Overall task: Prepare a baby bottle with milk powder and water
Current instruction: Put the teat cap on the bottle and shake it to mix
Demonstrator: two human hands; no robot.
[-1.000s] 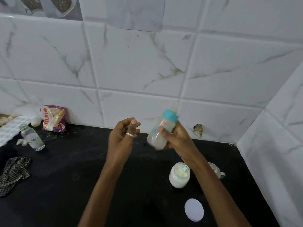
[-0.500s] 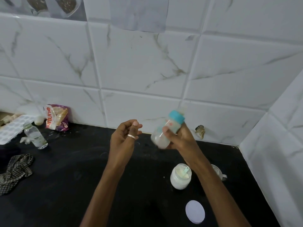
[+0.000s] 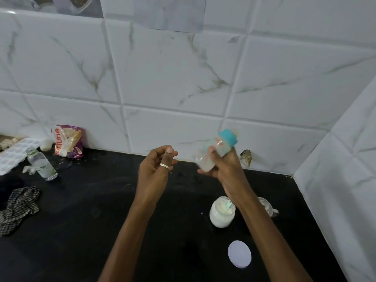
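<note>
A black counter (image 3: 81, 231) runs into a corner of white marble-veined wall tiles (image 3: 183, 78). Above its back edge the right hand (image 3: 223, 169) grips the baby bottle (image 3: 215, 151), tilted, its blue cap up and right; it is blurred. The left hand (image 3: 155, 169) is raised beside it, apart, fingers curled to the thumb around nothing visible (a ring on one finger). Near the right edge stands one open powder jar (image 3: 222, 213), a scoop inside, partly behind the right forearm; one cup (image 3: 266, 206) is half hidden behind that arm. One white lid (image 3: 239, 254) lies nearer the front. At the back left: one water bottle (image 3: 41, 165), one packet (image 3: 68, 141), one tray (image 3: 14, 153), one checked cloth (image 3: 18, 204).
</note>
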